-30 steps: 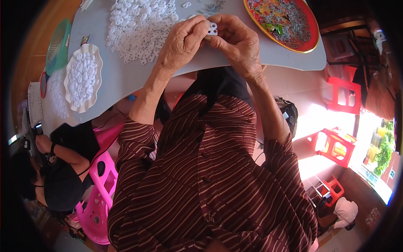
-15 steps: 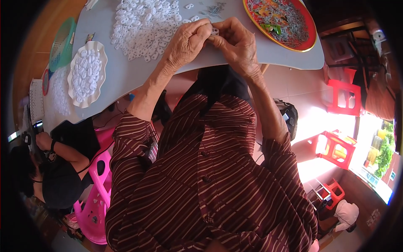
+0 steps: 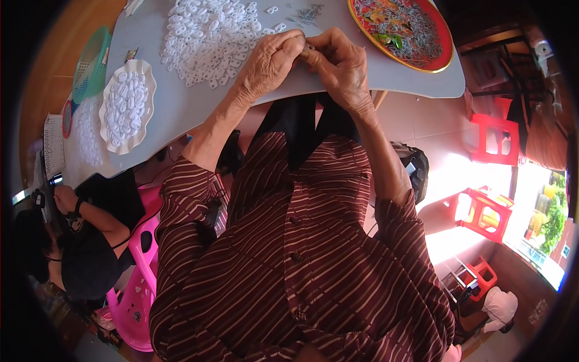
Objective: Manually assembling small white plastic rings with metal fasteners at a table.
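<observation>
Both my hands meet above the table's near edge. My right hand [image 3: 345,67] pinches a small white plastic piece with holes [image 3: 309,47] between thumb and forefinger; little of it shows. Against it sits my left hand [image 3: 272,65], its fingers closed, and whatever they grip is hidden. Beyond my left hand spreads a large heap of similar white pieces [image 3: 208,42]. A few thin grey metal pieces [image 3: 307,14] lie just past my fingers. To the right, a red round tray with a gold rim [image 3: 447,55] holds many more of these metal bits.
On the grey table [image 3: 172,114], a white scalloped dish [image 3: 148,114] of white pieces stands at left, near a green basket [image 3: 90,63]. A person [image 3: 84,259] sits at lower left by a pink chair [image 3: 134,308]. Red stools [image 3: 496,140] stand at right.
The white piece has turned or slipped deeper between my fingers, so less of it shows. My hands stay in nearly the same place.
</observation>
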Tool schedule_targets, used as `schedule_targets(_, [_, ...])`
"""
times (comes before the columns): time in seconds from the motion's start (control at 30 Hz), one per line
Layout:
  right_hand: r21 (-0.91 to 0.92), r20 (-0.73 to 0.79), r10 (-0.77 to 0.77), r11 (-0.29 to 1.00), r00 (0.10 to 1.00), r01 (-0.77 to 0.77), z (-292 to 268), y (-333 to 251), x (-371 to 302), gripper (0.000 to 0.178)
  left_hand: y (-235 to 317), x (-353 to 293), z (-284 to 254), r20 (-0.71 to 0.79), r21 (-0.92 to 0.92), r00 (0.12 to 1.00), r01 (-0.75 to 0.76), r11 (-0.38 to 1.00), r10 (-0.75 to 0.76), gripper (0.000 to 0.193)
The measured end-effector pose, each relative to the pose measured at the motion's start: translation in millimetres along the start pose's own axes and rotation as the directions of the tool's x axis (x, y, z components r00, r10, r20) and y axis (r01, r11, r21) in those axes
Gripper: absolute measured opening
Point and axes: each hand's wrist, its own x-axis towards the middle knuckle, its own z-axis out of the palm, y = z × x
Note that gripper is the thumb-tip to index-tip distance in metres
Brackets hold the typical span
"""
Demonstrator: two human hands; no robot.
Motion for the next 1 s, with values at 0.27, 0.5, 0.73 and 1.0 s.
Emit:
schedule_targets(0.27, [0.254, -0.02, 0.001, 0.967, 1.0, 0.004, 3.7, -0.6, 3.4, 0.02, -2.8, 1.2, -0.3, 0.008, 0.02, 1.0, 0.018, 1.0, -0.018, 0.027])
schedule_targets(0.5, [0.231, 0.026, 0.046, 0.972, 0.999, -0.05, 0.3, -8.3, 6.0, 0.013, 0.0, -2.1, 2.4, -0.176, -0.038, 0.983, -0.053, 0.998, 0.046, 0.031])
schedule_targets(0.73, [0.307, 0.02, 0.14, 0.941, 0.99, -0.139, -12.8, -27.0, 8.2, 0.012, 8.1, -3.2, 0.7, -0.057, -0.174, 0.99, 0.119, 0.977, -0.131, 0.037])
schedule_targets(1.0, [-0.085, -0.303, -0.237, 0.971, 0.923, 0.222, -110.1, -41.9, 149.7, 0.007, 14.6, -8.2, -1.7, 0.037, -0.234, 0.963, 0.27, 0.934, -0.268, 0.038])
